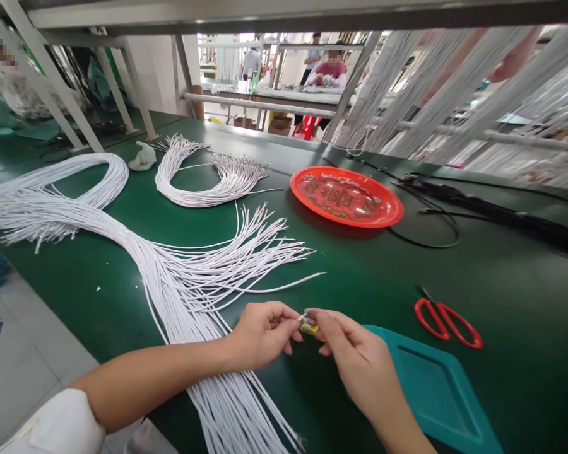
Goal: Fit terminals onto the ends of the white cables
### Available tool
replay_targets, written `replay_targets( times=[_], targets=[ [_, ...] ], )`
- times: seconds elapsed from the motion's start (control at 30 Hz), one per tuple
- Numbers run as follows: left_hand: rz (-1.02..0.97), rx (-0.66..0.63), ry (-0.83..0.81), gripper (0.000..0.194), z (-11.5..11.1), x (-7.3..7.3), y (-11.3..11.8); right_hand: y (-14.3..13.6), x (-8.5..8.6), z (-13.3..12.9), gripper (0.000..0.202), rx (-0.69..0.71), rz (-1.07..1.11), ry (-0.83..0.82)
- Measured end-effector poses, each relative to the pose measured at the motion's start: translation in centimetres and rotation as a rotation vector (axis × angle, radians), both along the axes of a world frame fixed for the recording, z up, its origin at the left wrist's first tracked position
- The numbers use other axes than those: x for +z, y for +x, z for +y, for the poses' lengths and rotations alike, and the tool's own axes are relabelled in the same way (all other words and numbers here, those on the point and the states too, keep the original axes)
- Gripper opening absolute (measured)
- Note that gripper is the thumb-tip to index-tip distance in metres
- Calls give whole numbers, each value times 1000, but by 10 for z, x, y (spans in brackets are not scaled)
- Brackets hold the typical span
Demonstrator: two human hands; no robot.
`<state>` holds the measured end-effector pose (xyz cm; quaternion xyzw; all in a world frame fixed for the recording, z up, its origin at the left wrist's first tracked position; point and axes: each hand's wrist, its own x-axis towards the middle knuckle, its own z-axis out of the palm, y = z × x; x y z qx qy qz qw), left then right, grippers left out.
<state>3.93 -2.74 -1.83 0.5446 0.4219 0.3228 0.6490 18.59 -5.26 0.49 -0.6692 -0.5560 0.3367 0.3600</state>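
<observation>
My left hand (265, 334) and my right hand (355, 353) meet above the green table, thumbs and fingers pinched. Between their fingertips is a small white piece (303, 317), too small to tell whether it is a cord end. A small yellow piece (308, 328) shows just below it, at the right fingertips. Under my left forearm lies a large bundle of white cords (170, 284), their loose ends fanned toward the middle. Right of my right hand is a teal plastic tray (435, 384), partly hidden by that hand.
Red-handled scissors (447, 321) lie to the right. Behind are a red patterned round tray (345, 197), a curved bundle of white cords (199, 189) and black cords (502, 208). A metal shelf frame (265, 16) spans overhead. White cords hang at the right. A person sits across the room.
</observation>
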Motion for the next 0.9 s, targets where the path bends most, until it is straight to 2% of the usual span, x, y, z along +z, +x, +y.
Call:
replay_targets(
  times=[0.13, 0.23, 0.27, 0.33, 0.47, 0.57, 0.63, 0.73, 0.83, 0.9],
  targets=[
    [-2, -10, -16, 23, -1, -1, 1, -1, -6, -1, 22, 113, -317, 298],
    [21, -1, 12, 20, -2, -1, 1, -2, -7, -1, 21, 147, -513, 485],
    [24, 6, 48, 19, -1, 0, 1, -3, -6, -1, 21, 146, -503, 477],
    [53, 34, 174, 16, 0, 2, 0, -4, -4, -1, 21, 124, -360, 345],
    [164, 73, 444, 13, 3, 5, -4, -5, 2, 0, 24, 20, 196, -92],
    [162, 49, 478, 13, 4, 4, -6, -6, 5, 0, 24, -24, 685, -344],
    [143, 45, 435, 12, 4, 3, -5, -6, 5, -1, 25, -24, 881, -458],
    [97, 55, 273, 12, 4, 1, -3, -4, 4, -4, 28, -35, 857, -478],
    [-5, 57, 113, 16, 4, 0, 0, -1, 1, -7, 35, -110, 600, -306],
    [-84, 50, 48, 20, 4, 0, 2, -1, -1, -8, 43, -98, 384, -209]
  ],
)
